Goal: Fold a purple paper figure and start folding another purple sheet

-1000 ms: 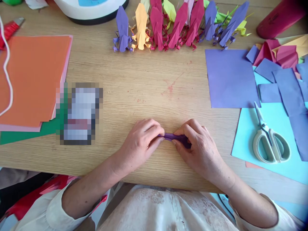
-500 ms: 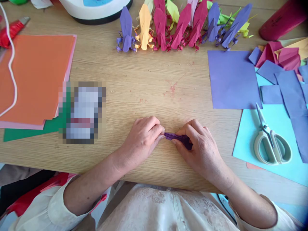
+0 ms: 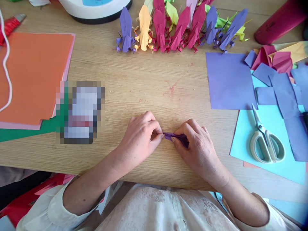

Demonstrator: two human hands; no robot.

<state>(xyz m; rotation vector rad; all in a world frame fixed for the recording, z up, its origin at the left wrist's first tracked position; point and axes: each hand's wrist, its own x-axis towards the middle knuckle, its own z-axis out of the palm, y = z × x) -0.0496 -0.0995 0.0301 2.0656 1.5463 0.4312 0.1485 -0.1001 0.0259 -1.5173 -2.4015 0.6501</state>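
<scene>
A narrow, many-layered piece of folded purple paper [image 3: 169, 136] spans the gap between my two hands, just above the wooden table [image 3: 144, 83]. My left hand [image 3: 144, 136] pinches its thin left tip between thumb and forefinger. Gripping the wider right part is my right hand [image 3: 196, 144], thumb below and fingers curled over. The right end of the folded paper is partly hidden in my right palm.
Finished paper insects [image 3: 158, 30] line the back. On the right lie a purple sheet [image 3: 231, 81], scissors [image 3: 267, 144] on turquoise paper [image 3: 243, 138] and purple scraps [image 3: 284, 93]. Left are an orange sheet [image 3: 31, 77], a blurred phone [image 3: 81, 112] and a white cord [image 3: 8, 77].
My left thumb and forefinger have shifted to a finer pinch at the paper's tip, with the knuckles raised. The right hand keeps its grip. The view has moved slightly.
</scene>
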